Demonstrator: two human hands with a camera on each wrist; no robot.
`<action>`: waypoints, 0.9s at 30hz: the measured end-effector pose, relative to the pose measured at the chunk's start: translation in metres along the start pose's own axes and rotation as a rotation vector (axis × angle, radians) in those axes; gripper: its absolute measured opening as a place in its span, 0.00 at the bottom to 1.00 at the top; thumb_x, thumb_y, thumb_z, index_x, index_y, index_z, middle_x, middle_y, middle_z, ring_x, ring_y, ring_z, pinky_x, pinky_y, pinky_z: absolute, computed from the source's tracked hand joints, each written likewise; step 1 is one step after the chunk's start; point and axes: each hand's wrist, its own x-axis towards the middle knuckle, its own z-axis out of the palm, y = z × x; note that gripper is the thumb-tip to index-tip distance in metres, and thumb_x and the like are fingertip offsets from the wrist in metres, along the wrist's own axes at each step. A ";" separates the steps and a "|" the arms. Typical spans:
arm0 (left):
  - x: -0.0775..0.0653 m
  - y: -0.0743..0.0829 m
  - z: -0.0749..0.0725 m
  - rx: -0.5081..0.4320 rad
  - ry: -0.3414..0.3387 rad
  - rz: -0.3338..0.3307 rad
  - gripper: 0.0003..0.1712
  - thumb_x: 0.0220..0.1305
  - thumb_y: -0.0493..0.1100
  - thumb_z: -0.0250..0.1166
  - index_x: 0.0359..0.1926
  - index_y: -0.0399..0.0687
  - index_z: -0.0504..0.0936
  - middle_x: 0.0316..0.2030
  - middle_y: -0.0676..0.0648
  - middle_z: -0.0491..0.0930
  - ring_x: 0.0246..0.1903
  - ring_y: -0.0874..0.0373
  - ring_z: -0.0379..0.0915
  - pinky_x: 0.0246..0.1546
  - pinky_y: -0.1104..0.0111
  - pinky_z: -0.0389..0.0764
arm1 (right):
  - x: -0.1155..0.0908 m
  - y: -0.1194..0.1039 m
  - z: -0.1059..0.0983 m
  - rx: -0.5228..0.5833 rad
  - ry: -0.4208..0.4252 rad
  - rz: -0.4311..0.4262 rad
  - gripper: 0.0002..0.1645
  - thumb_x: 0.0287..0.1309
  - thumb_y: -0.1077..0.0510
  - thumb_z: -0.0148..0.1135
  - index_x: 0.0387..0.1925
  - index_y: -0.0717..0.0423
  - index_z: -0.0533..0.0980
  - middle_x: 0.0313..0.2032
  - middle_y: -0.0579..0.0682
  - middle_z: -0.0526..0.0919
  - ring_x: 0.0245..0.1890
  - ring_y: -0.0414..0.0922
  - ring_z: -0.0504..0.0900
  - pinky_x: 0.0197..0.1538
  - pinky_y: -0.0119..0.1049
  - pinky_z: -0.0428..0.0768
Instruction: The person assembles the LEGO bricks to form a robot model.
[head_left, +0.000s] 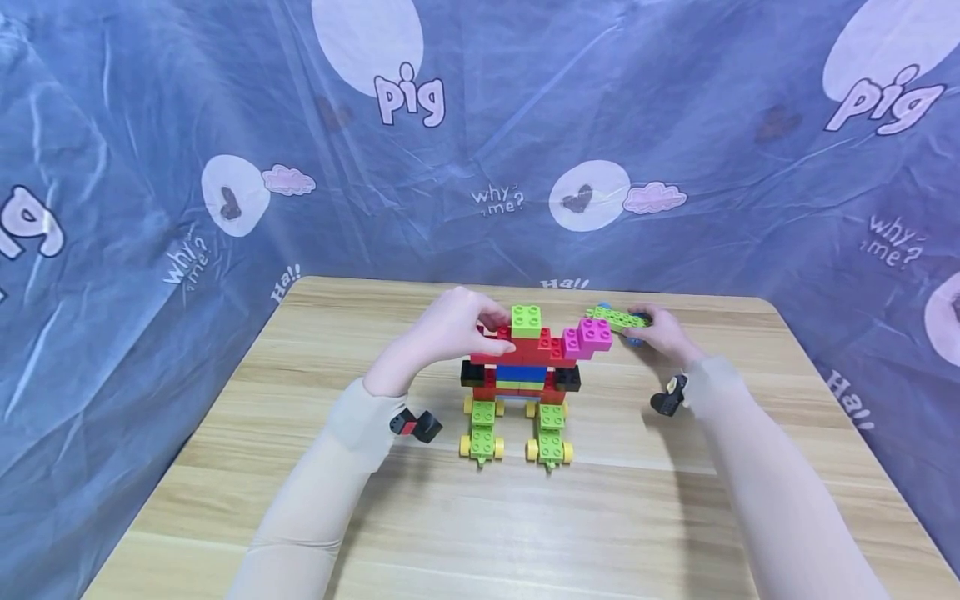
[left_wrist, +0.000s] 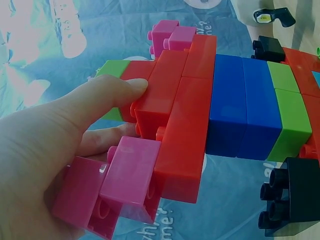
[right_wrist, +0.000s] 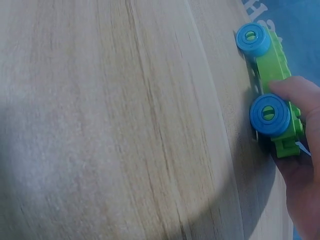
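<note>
A toy brick figure [head_left: 521,374] stands upright on two green wheeled bases with yellow wheels [head_left: 550,446]. Its body stacks red, blue and green bricks, with black bricks at the sides, pink bricks [head_left: 595,333] at the upper right and a green brick [head_left: 527,320] on top. My left hand [head_left: 461,325] grips the red upper bricks [left_wrist: 167,95]; the left wrist view shows the thumb on a red brick and pink bricks beside the palm. At the back right, my right hand [head_left: 666,332] holds a green toy car base [right_wrist: 270,65] with blue wheels [right_wrist: 270,115] by one end.
The wooden table [head_left: 480,525] carries the figure and the car base. A blue printed cloth [head_left: 480,142] hangs behind the table and down both sides. Small black cameras sit at both wrists, the left one [head_left: 417,425] near the figure.
</note>
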 end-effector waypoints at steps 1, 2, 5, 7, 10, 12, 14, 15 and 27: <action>0.000 0.000 0.000 0.001 0.002 0.001 0.21 0.52 0.52 0.73 0.44 0.44 0.86 0.40 0.48 0.87 0.38 0.60 0.83 0.43 0.69 0.82 | 0.000 0.000 0.000 -0.005 0.001 -0.003 0.35 0.59 0.56 0.62 0.63 0.71 0.64 0.59 0.73 0.69 0.57 0.66 0.68 0.62 0.58 0.65; 0.000 0.000 0.000 0.002 0.002 0.002 0.21 0.52 0.51 0.73 0.44 0.44 0.86 0.40 0.48 0.87 0.38 0.60 0.83 0.43 0.69 0.82 | 0.000 0.000 0.000 -0.008 0.002 -0.004 0.34 0.59 0.56 0.62 0.62 0.71 0.65 0.58 0.72 0.70 0.56 0.65 0.69 0.62 0.58 0.66; 0.000 0.001 -0.001 0.006 0.002 0.001 0.21 0.52 0.52 0.73 0.44 0.44 0.87 0.39 0.48 0.87 0.38 0.60 0.83 0.43 0.69 0.82 | -0.001 0.000 0.000 -0.024 0.003 -0.013 0.32 0.59 0.56 0.63 0.60 0.71 0.68 0.55 0.72 0.73 0.54 0.64 0.71 0.60 0.57 0.67; 0.000 0.001 -0.001 0.005 0.001 0.000 0.21 0.52 0.52 0.72 0.44 0.44 0.87 0.39 0.48 0.87 0.38 0.60 0.83 0.43 0.69 0.82 | -0.002 0.000 0.001 -0.022 0.006 -0.013 0.31 0.59 0.57 0.63 0.59 0.71 0.69 0.54 0.71 0.74 0.54 0.63 0.72 0.61 0.57 0.67; 0.000 0.001 -0.001 0.008 0.000 0.001 0.21 0.52 0.52 0.72 0.44 0.44 0.87 0.40 0.48 0.87 0.38 0.60 0.83 0.43 0.69 0.82 | -0.004 -0.002 0.002 -0.014 0.008 -0.008 0.31 0.59 0.57 0.63 0.59 0.71 0.69 0.54 0.72 0.74 0.53 0.63 0.72 0.61 0.57 0.67; 0.000 0.001 -0.001 0.010 0.002 0.002 0.21 0.52 0.52 0.72 0.44 0.44 0.87 0.40 0.48 0.87 0.38 0.60 0.83 0.43 0.69 0.82 | -0.006 -0.004 0.002 -0.012 0.013 -0.004 0.31 0.59 0.57 0.63 0.59 0.71 0.69 0.53 0.72 0.75 0.53 0.63 0.72 0.61 0.57 0.67; 0.000 0.001 0.000 0.011 0.005 0.003 0.21 0.52 0.52 0.73 0.44 0.44 0.87 0.40 0.48 0.87 0.38 0.60 0.83 0.43 0.69 0.82 | -0.007 -0.006 0.002 -0.011 0.016 0.001 0.31 0.59 0.57 0.62 0.59 0.72 0.69 0.54 0.72 0.74 0.53 0.63 0.72 0.62 0.57 0.67; 0.000 0.001 0.000 0.009 0.006 0.002 0.21 0.52 0.52 0.73 0.44 0.44 0.87 0.40 0.48 0.87 0.38 0.60 0.83 0.42 0.69 0.82 | -0.008 -0.007 0.002 -0.009 0.018 0.005 0.31 0.59 0.57 0.62 0.59 0.72 0.69 0.54 0.72 0.74 0.53 0.63 0.72 0.62 0.57 0.67; -0.001 0.002 -0.001 -0.009 -0.001 -0.010 0.21 0.52 0.52 0.73 0.44 0.44 0.87 0.40 0.48 0.87 0.39 0.58 0.83 0.43 0.67 0.82 | -0.017 -0.014 0.003 0.047 0.056 0.063 0.33 0.57 0.55 0.63 0.58 0.74 0.70 0.53 0.71 0.75 0.50 0.59 0.73 0.56 0.47 0.71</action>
